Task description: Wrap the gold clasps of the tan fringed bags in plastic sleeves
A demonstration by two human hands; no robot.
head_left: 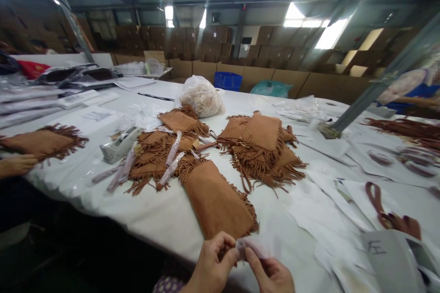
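Left fingers (222, 241) and right fingers (255, 264) pinching pale wrapping (263, 245), perhaps tissue, brown pouch (217, 201) beyond

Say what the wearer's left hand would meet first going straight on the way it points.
Past the white wrapping it pinches, the left hand would probably meet the near end of the brown fringed pouch; depth is unclear, so it might pass over.

On the surface (275, 219), a pouch (218, 199) is lying before a left pouch pile (151, 159) and right pile (263, 135), a bag (200, 96) behind.
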